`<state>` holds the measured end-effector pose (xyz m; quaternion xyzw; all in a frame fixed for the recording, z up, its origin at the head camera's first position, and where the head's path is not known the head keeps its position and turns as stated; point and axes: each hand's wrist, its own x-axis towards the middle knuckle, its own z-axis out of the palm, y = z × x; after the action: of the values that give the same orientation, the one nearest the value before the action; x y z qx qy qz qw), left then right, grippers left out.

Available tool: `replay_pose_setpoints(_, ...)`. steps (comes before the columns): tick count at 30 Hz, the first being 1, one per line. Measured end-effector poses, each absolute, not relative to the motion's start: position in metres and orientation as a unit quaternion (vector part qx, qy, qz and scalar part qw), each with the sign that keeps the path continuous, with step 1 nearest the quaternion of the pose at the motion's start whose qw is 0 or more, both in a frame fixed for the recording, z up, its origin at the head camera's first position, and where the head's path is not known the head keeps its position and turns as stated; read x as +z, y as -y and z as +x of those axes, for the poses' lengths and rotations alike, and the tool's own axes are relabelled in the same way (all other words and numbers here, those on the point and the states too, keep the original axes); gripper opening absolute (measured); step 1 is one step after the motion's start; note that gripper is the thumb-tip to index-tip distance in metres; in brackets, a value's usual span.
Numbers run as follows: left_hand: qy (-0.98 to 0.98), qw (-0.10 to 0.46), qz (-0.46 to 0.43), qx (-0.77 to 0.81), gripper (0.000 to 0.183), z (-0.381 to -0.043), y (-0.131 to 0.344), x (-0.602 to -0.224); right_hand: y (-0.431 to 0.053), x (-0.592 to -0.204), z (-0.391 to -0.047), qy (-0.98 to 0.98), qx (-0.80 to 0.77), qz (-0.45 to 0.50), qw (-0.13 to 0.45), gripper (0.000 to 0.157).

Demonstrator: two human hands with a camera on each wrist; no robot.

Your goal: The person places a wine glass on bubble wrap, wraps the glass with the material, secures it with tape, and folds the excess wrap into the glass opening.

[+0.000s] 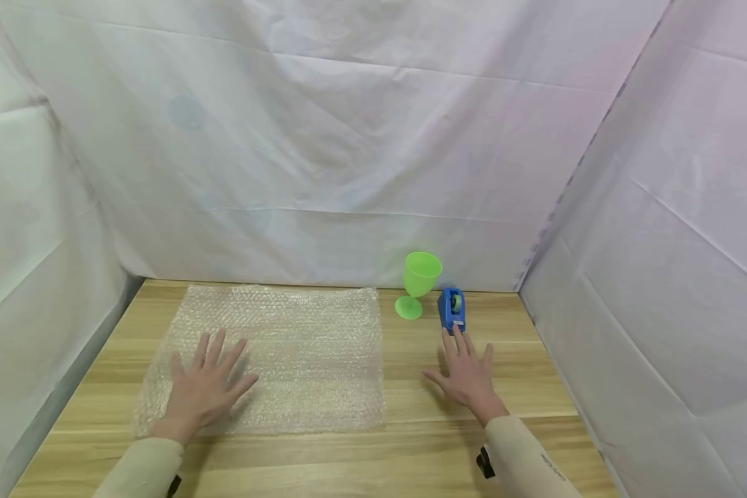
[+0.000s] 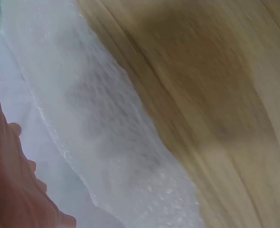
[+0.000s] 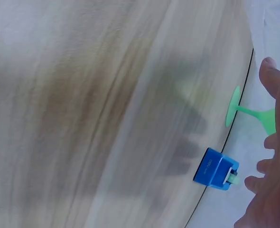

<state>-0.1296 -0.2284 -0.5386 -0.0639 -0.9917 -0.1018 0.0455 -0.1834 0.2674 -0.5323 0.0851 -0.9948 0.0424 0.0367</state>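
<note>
Best bet here, imo: come down lightly with a flat palm, no dragging, so as not to skew the bubble wrap (image 1: 311, 360). Go easy around the green goblet (image 1: 420, 280) too, probably light and tippy. As for layout: Left hand (image 1: 202, 395) above the near-left part of the bubble wrap, fingers splayed apart, nothing gripped. Right hand (image 1: 465, 375) also spread and holding nothing, over the bench (image 1: 274, 463) to the right. Blue tape dispenser (image 1: 447, 311) just past those fingertips, apparently not touching. Green goblet upright beside it, farther back and left.
</note>
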Motion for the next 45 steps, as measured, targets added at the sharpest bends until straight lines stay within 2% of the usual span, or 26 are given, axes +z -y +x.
replay_pose_setpoints(12, 0.988, 0.051, -0.092, -0.112, 0.071, -0.128, 0.194, -0.529, -0.247, -0.531, -0.217, 0.991, 0.076, 0.107, 0.039, 0.082)
replay_pose_setpoints(29, 0.981, 0.063, -0.120, -0.141, 0.059, -0.128, 0.162, -0.534, -0.221, -0.531, -0.264, 0.987, 0.144, 0.065, 0.019, 0.060)
replay_pose_setpoints(33, 0.980, 0.056, -0.123, -0.144, 0.058, -0.128, 0.158, -0.535, -0.218, -0.533, -0.275, 0.982, 0.187, 0.030, -0.001, 0.058)
replay_pose_setpoints(39, 0.979, 0.063, -0.125, -0.148, 0.056, -0.129, 0.156, -0.538, -0.215, -0.532, -0.289, 0.949, 0.312, -0.028, -0.044, 0.047)
replay_pose_setpoints(45, 0.977, 0.065, -0.125, -0.157, 0.054, -0.129, 0.157, -0.538, -0.209, -0.528, -0.296, 0.897, 0.430, -0.060, -0.079, 0.056)
